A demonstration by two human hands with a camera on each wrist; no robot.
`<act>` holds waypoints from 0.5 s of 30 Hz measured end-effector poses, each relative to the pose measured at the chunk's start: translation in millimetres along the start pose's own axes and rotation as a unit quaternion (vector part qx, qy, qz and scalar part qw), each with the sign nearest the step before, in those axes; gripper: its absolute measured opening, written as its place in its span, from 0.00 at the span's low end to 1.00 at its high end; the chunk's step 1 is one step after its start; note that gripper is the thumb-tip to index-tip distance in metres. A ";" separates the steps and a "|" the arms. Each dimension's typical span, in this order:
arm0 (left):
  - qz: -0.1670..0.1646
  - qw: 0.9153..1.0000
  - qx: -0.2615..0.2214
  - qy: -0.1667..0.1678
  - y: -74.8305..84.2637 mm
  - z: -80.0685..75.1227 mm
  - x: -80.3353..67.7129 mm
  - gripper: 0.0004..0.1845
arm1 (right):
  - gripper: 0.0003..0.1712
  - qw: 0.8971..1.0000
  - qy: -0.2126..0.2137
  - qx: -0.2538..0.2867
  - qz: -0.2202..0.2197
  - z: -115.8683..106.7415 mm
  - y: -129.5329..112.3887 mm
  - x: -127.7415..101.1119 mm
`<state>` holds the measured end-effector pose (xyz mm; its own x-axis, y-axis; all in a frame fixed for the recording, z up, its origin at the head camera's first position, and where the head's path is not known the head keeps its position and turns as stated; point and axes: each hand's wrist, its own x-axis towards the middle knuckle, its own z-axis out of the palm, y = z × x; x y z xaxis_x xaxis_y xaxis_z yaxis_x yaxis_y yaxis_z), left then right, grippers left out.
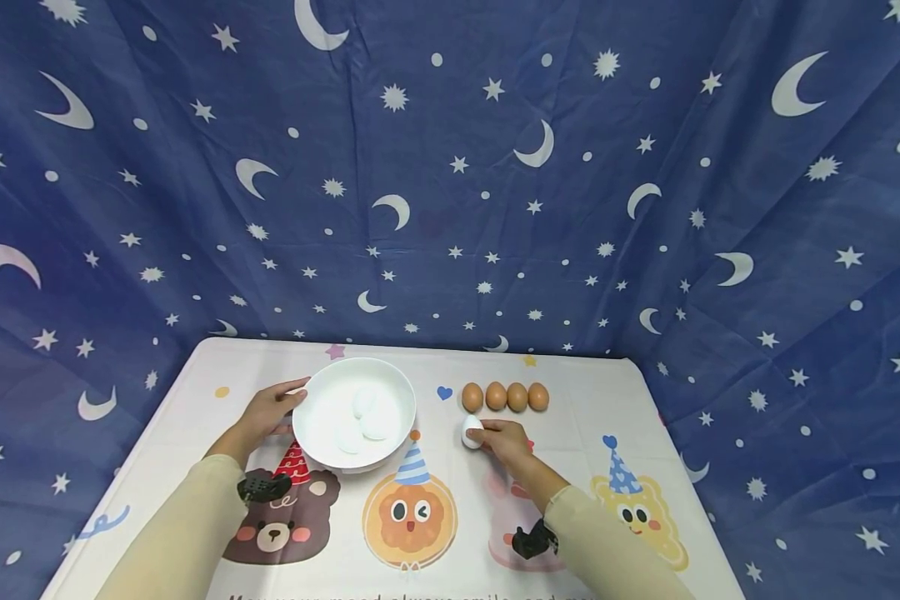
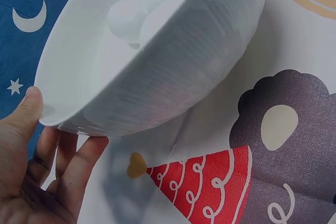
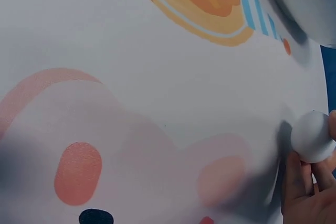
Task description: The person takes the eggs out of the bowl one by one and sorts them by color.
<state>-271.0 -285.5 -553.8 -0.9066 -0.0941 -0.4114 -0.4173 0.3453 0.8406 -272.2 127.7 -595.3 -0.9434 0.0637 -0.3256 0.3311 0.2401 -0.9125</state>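
A white bowl (image 1: 317, 454) stands on the left half of the table with three white eggs (image 1: 349, 437) inside. My left hand (image 1: 267, 412) grips its left rim; in the left wrist view the thumb lies at the rim and the fingers (image 2: 84, 166) curl beneath it. To the right of the bowl, my right hand (image 1: 504, 440) pinches another white egg (image 1: 470, 432) between thumb and fingers, close over the tablecloth. In the right wrist view this egg (image 3: 311, 139) shows at the right edge, with fingertips under it.
Behind the right hand, several brown eggs (image 1: 496, 396) lie in a row. The white tablecloth (image 1: 592, 417) carries printed cartoon figures, including a bear (image 1: 277, 525) in front of the bowl. A blue curtain (image 1: 450, 167) with moons and stars hangs right behind the table.
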 end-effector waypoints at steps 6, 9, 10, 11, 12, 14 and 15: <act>-0.002 1.000 0.000 0.000 -1.8 -0.6 1.0 0.30 | 0.22 0.999 0.028 -0.033 -0.022 2.1 9.0 2.2; -0.008 1.000 -0.002 0.000 -1.9 -0.5 1.3 0.29 | 0.23 0.997 0.038 -0.065 -0.034 2.7 9.7 1.4; -0.007 1.000 -0.001 -0.001 -1.9 -0.6 1.5 0.29 | 0.23 0.996 0.040 -0.074 -0.038 2.7 9.2 1.0; -0.006 1.000 -0.001 -0.001 -1.7 -0.7 1.5 0.30 | 0.24 0.995 0.040 -0.079 -0.041 2.9 8.4 0.7; -0.005 1.000 -0.001 -0.001 -1.3 -0.7 1.3 0.30 | 0.24 0.995 0.041 -0.083 -0.043 3.1 7.6 0.4; -0.006 1.000 -0.003 -0.001 -0.6 -0.9 1.6 0.30 | 0.25 0.994 0.043 -0.088 -0.045 3.4 6.4 0.4; -0.004 1.000 -0.001 -0.001 -0.5 -0.9 1.5 0.30 | 0.25 0.994 0.043 -0.088 -0.045 3.5 6.0 0.6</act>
<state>-272.2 -286.6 -554.5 -0.9034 -0.0945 -0.4183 -0.4239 0.3434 0.8381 -270.8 125.8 -601.8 -0.9696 0.1151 -0.2158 0.2443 0.4130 -0.8774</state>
